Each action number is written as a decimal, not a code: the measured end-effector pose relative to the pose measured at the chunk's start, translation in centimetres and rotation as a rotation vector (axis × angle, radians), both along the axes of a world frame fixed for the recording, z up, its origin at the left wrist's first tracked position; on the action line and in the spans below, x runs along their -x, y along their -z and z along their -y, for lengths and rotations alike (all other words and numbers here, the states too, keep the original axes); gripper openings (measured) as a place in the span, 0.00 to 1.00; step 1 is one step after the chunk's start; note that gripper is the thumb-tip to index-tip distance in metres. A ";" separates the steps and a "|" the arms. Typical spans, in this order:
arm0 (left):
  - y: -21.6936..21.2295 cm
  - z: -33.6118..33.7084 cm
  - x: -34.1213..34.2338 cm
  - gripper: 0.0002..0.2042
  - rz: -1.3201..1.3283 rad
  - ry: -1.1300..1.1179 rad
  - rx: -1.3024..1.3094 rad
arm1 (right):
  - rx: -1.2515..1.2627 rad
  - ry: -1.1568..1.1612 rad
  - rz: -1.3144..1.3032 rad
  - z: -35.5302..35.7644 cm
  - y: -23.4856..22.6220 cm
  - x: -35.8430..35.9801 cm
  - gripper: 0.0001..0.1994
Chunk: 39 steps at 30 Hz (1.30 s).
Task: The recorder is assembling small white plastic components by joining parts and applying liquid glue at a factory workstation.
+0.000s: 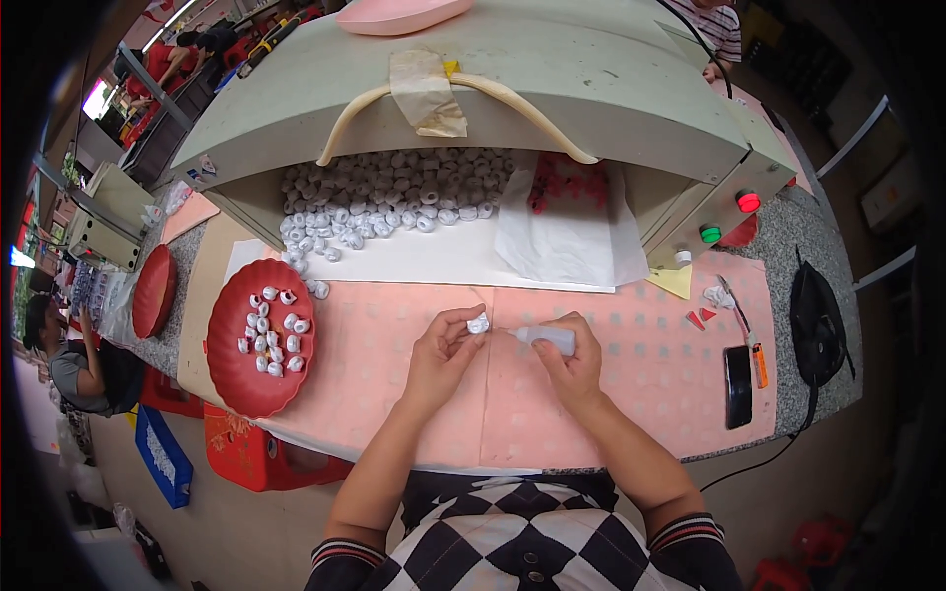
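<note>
Between the thumb and fingers of my left hand is a small white rounded piece. My right hand is wrapped round a translucent squeeze bottle, tilted on its side with the thin nozzle pointing left at the piece. Whether the tip touches it I cannot tell. Both hands are over a pink cloth on the bench. Left of them, a red scalloped tray holds several similar white pieces with dark or reddish spots.
A grey-green metal box spans the back, with many white pieces inside and a white sheet. Its right side carries red and green buttons. On the right lie a phone, an orange lighter and a black bag.
</note>
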<state>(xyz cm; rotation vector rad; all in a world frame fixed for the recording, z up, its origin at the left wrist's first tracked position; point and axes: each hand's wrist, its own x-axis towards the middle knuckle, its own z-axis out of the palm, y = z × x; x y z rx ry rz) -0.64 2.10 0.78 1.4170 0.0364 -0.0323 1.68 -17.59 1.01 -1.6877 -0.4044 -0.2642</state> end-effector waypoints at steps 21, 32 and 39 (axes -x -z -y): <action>0.2 -0.1 0.0 0.15 0.008 0.015 -0.017 | -0.003 -0.004 -0.017 -0.1 -0.1 0.0 0.09; 0.1 0.3 -0.2 0.15 0.019 -0.024 -0.002 | 0.059 -0.032 -0.040 0.3 -0.1 -0.2 0.09; 0.7 -0.7 -0.5 0.16 0.009 -0.024 0.040 | -0.199 -0.045 -0.254 0.5 -1.6 -3.3 0.11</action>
